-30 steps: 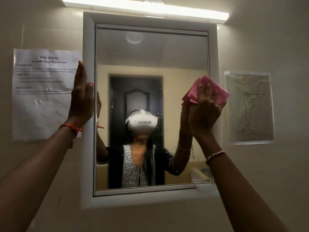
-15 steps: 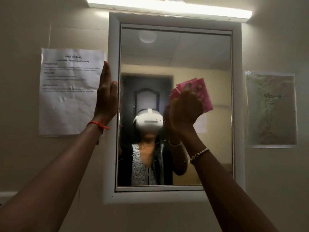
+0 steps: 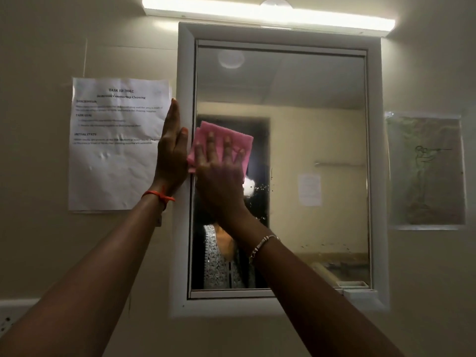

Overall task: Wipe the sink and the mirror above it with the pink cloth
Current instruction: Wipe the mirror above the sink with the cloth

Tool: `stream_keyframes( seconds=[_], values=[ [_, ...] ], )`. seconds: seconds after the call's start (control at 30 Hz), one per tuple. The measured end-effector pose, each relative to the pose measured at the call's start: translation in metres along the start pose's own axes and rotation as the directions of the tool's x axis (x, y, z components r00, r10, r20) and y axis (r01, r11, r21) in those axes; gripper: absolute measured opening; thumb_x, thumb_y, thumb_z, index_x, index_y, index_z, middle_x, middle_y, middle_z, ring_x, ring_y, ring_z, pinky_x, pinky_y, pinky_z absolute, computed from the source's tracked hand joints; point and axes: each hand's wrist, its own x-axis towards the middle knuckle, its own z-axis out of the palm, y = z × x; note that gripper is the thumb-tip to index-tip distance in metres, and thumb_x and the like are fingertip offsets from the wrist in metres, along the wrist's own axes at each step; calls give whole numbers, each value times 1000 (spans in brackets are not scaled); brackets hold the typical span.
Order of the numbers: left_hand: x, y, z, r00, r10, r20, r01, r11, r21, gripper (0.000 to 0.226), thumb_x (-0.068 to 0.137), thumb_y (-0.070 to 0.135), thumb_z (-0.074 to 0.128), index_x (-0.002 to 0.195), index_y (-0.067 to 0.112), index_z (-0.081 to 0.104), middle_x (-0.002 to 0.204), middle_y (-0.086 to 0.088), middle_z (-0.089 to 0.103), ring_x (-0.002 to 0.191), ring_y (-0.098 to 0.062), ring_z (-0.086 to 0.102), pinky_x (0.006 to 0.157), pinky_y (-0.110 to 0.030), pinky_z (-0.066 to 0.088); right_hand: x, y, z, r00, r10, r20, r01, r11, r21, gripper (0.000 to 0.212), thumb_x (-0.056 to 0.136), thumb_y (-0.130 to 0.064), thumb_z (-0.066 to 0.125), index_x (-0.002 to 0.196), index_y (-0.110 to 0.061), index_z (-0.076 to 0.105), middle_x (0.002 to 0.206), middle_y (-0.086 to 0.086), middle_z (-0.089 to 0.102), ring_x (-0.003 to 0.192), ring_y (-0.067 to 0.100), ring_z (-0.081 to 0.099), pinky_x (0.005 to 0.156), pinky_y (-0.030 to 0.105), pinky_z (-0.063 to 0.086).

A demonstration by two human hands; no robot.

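Observation:
A white-framed mirror (image 3: 309, 104) hangs on the beige wall straight ahead. My right hand (image 3: 219, 173) lies flat, fingers spread, pressing the folded pink cloth (image 3: 221, 136) against the glass near the mirror's left edge, at mid height. My left hand (image 3: 171, 153) rests flat and upright against the left side of the mirror frame (image 3: 184, 73), holding nothing. Water drops dot the glass to the right of my right hand. The sink is out of view.
A printed task sheet (image 3: 116, 143) is taped to the wall left of the mirror. A sketch in a plastic sleeve (image 3: 425, 171) hangs to the right. A lit tube light (image 3: 268, 14) runs above the frame.
My right hand has swept the pink cloth leftward across the glass, from the right edge to the left edge. My left hand stays on the left frame. The view has shifted left.

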Motion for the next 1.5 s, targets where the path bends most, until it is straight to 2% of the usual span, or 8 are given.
stream_keyframes(
  seconds=[0.17,0.33,0.47,0.67,0.97,1.13,1.37,1.5],
  values=[
    [-1,13,-3,999,-43,-20,41,995,-94,47,98,7,26,144,2,16,155,-15,16,136,-7,11,105,4,6,-22,12,9,978,-204,-36,202,978,-58,53,79,-43,66,123,-14,59,126,13,60,114,39,56,92,57,43],
    [-2,15,-2,999,-49,-15,48,997,-68,47,98,9,26,144,3,15,155,-15,16,136,-7,12,103,6,5,-26,37,2,925,-376,-47,373,925,-66,48,86,-33,31,121,-17,60,125,12,61,113,37,58,90,55,47],
    [-2,13,-2,998,-54,-20,53,998,-46,47,99,11,26,144,4,15,155,-13,16,136,-6,12,103,6,5,-28,62,6,866,-494,-81,487,868,-94,47,81,-39,56,121,-15,60,126,12,60,114,38,56,92,58,46],
    [-3,14,-2,998,-56,-24,55,998,-33,47,99,11,26,144,5,15,155,-12,17,137,-7,12,103,6,5,-32,97,5,854,-511,-95,510,859,-30,44,86,-32,41,122,-13,59,126,14,60,116,41,54,92,61,43],
    [-4,18,-3,999,-35,-32,34,999,-17,46,99,9,26,144,2,16,154,-15,19,139,-12,15,103,6,6,-43,149,-1,889,-450,-81,450,893,-14,52,85,-35,51,131,-13,39,132,16,55,120,45,49,99,62,35],
    [-5,17,-3,999,-36,-37,36,999,-11,46,99,11,25,143,2,17,154,-16,20,143,-22,18,105,4,7,-53,187,-6,934,-350,-71,346,936,-57,64,77,-31,68,132,-13,41,132,16,55,121,44,48,100,61,36],
    [-5,17,-2,998,-41,-45,41,999,-10,46,99,10,26,143,1,17,153,-16,20,140,-17,18,104,5,7,-69,216,-18,997,-27,-70,29,999,25,54,78,-29,68,127,-12,53,128,15,57,118,42,52,91,60,47],
    [-5,16,-2,998,-50,-47,49,999,-19,46,99,10,26,143,1,17,153,-16,20,138,-12,17,104,5,7,-71,203,-25,970,220,-101,-215,975,62,41,85,-31,57,123,-14,59,122,11,62,111,37,59,83,55,53]
  ],
)
